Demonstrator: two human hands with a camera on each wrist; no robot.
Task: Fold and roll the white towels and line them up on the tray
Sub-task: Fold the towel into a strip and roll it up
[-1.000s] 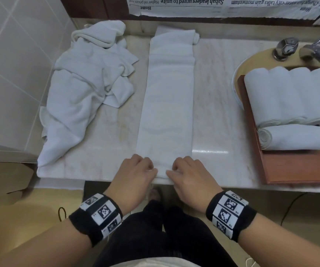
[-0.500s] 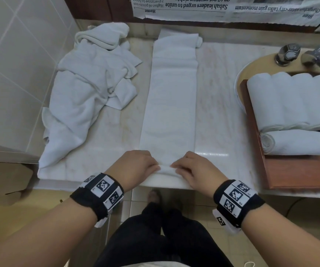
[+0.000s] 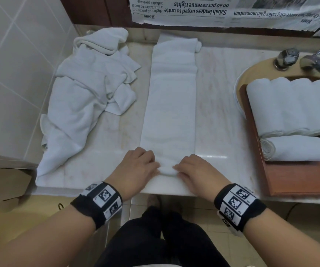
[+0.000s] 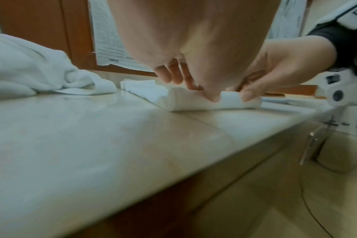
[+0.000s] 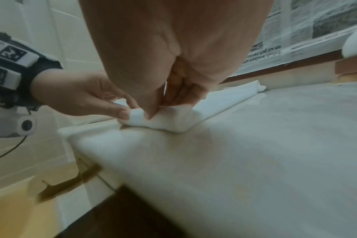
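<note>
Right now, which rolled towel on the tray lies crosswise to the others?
The nearest rolled towel on the tray; the other rolls lie side by side, pointing away.

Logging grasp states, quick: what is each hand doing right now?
Left hand: fingers curled on the near rolled end of the folded towel.
Right hand: pinching the same rolled end.

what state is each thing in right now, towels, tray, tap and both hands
folded towel: flat strip on the counter, near end just rolled
left hand: pinches the roll's left part
right hand: pinches the roll's right part
loose towels: crumpled, unfolded heap at left
rolled towels: finished, side by side on the tray, one crosswise in front
wooden tray: partly filled
tap: no water seen running
</note>
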